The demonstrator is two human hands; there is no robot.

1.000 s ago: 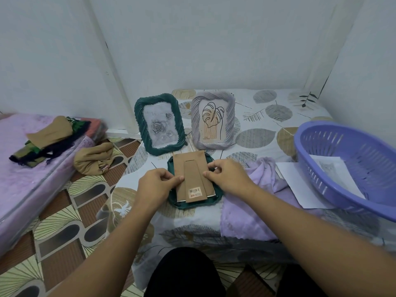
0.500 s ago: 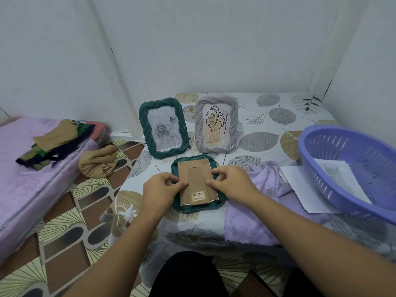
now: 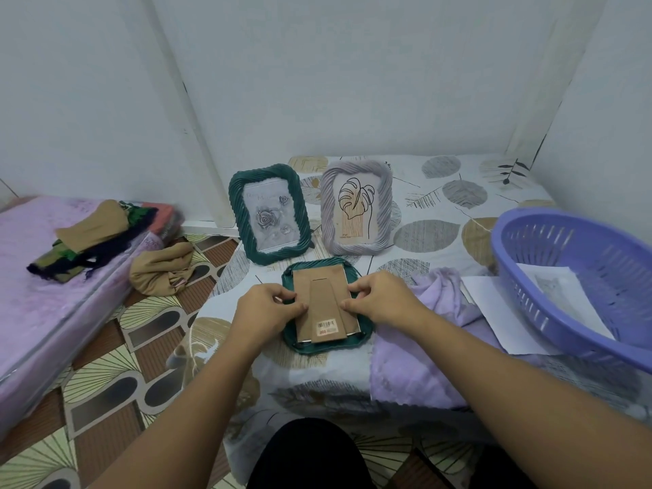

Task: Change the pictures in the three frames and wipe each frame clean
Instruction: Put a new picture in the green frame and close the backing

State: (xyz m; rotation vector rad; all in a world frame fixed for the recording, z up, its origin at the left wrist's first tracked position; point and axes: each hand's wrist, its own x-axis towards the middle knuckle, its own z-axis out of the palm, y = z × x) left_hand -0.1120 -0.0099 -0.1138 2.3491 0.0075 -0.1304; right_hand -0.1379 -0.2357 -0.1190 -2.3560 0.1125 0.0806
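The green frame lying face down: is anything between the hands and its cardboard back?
Nothing visible is in the way. The left hand and right hand already have their fingers on the cardboard back of the face-down green frame, one at each side edge.

- Light is soft and even, kinda cool and a bit dim, coming from overhead; no hard glare on anything.
- Shadows are faint, just a soft dark patch under the purple basket (image 3: 578, 284) and behind the two standing frames.
- Wide-angle lens bends the wall corners and stretches both forearms at the bottom edge.
- Middle is decently sharp: the barcode sticker (image 3: 326, 326) is visible but unreadable.
- The basket's rim looks smeared, and the edges go soft.
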